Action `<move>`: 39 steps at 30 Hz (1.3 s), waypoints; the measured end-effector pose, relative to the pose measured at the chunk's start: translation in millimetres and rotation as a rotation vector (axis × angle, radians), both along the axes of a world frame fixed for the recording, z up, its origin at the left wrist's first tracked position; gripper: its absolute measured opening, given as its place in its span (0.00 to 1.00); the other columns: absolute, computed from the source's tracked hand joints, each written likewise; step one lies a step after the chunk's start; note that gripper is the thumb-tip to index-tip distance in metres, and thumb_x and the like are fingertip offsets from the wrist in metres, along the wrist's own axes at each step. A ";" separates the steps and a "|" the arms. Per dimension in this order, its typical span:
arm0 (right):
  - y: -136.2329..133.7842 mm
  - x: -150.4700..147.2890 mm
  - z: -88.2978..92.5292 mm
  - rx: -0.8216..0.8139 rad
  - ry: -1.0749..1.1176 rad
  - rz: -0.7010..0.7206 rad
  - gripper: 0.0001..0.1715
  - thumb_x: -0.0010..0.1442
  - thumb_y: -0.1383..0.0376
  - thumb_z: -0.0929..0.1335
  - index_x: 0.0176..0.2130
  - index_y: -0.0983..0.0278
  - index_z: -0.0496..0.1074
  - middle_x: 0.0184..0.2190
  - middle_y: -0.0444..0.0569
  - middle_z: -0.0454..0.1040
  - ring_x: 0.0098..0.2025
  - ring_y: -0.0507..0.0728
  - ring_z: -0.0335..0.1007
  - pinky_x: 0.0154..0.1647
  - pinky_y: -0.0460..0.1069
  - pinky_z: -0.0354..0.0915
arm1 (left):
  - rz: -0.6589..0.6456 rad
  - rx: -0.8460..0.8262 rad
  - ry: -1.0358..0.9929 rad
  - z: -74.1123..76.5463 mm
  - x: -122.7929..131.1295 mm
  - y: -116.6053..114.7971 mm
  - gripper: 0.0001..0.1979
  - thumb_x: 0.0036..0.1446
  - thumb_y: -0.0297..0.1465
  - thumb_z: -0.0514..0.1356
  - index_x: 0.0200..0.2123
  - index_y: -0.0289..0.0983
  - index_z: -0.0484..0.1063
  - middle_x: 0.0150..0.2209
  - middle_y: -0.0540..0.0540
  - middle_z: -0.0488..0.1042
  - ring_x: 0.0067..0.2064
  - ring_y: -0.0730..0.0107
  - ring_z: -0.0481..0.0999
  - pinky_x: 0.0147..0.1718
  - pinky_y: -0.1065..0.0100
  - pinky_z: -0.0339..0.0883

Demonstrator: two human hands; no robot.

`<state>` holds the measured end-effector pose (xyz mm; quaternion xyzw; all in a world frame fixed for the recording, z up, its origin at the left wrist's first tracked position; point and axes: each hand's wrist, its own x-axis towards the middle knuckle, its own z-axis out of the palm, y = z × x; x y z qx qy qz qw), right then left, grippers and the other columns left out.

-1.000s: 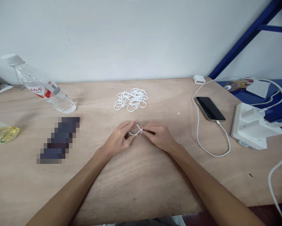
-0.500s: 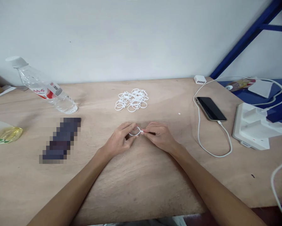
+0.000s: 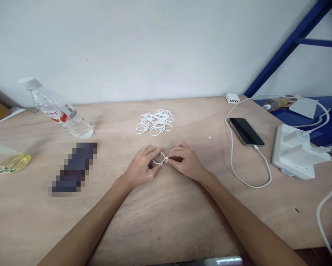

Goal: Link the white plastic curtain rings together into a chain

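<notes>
Between my hands, just above the wooden table, is a thin white cord loop [image 3: 158, 163] with a small knot-like joint at its right end. My left hand [image 3: 142, 165] pinches the loop's left side, thumb below and fingers above. The fingertips of my right hand [image 3: 185, 161] are closed on the joint. What lies inside the right fingertips is mostly hidden. Beyond my hands a pile of similar white loops [image 3: 157, 122] lies on the table, tangled together.
A clear water bottle [image 3: 63, 112] and a pixelated dark object [image 3: 74, 168] are to the left, with a yellowish bottle [image 3: 16, 162] at the edge. On the right lie a phone [image 3: 246, 131] on a white cable, a power strip [image 3: 293, 153] and a small white charger [image 3: 232, 98].
The whole view has shifted slightly, with things on the table lower in the picture. Both hands keep the same loop; the right fingers have shifted a little at the joint.
</notes>
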<state>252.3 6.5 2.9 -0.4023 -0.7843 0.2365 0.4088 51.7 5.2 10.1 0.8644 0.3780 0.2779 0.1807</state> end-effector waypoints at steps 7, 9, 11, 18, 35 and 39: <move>-1.3 5.5 13.6 -0.137 0.125 -0.048 0.14 0.48 0.66 0.73 0.39 0.60 0.77 0.40 0.49 0.78 0.46 0.58 0.70 0.51 0.56 0.63 | 0.159 0.002 -0.015 -0.1 -1.7 18.6 0.17 0.62 0.39 0.51 0.49 0.42 0.73 0.50 0.44 0.70 0.53 0.59 0.65 0.55 0.53 0.58; -1.2 5.1 13.0 -0.155 0.126 -0.087 0.11 0.49 0.66 0.73 0.37 0.61 0.77 0.39 0.49 0.78 0.46 0.58 0.70 0.51 0.55 0.63 | 0.284 0.078 0.000 -5.3 -0.5 33.5 0.16 0.61 0.37 0.52 0.49 0.40 0.72 0.50 0.42 0.70 0.53 0.58 0.65 0.55 0.53 0.58; -0.4 4.1 10.6 -0.148 0.119 -0.104 0.09 0.49 0.66 0.73 0.35 0.61 0.78 0.37 0.49 0.78 0.44 0.58 0.70 0.51 0.55 0.63 | 0.371 0.135 0.082 -11.7 1.5 47.7 0.18 0.59 0.37 0.55 0.50 0.38 0.70 0.50 0.40 0.68 0.53 0.55 0.63 0.54 0.50 0.58; 2.6 2.5 3.6 -0.097 0.125 -0.102 0.08 0.49 0.66 0.74 0.34 0.61 0.77 0.34 0.48 0.78 0.42 0.58 0.70 0.50 0.56 0.62 | 0.348 0.180 0.175 -20.1 5.0 56.8 0.09 0.59 0.32 0.53 0.39 0.37 0.71 0.44 0.40 0.68 0.48 0.57 0.65 0.51 0.53 0.61; 6.4 2.6 -5.7 -0.033 0.077 -0.128 0.08 0.50 0.70 0.72 0.34 0.62 0.77 0.33 0.48 0.79 0.41 0.57 0.70 0.48 0.55 0.63 | 0.196 0.164 0.068 -6.4 10.9 48.1 0.10 0.56 0.34 0.57 0.24 0.38 0.63 0.29 0.46 0.72 0.36 0.64 0.70 0.41 0.61 0.65; 6.1 2.3 -5.0 -0.040 0.067 -0.122 0.08 0.50 0.71 0.72 0.33 0.61 0.77 0.33 0.47 0.79 0.41 0.57 0.71 0.48 0.55 0.63 | 0.169 0.163 0.081 -10.0 10.0 51.9 0.14 0.59 0.34 0.54 0.22 0.38 0.63 0.31 0.44 0.74 0.39 0.63 0.71 0.40 0.61 0.66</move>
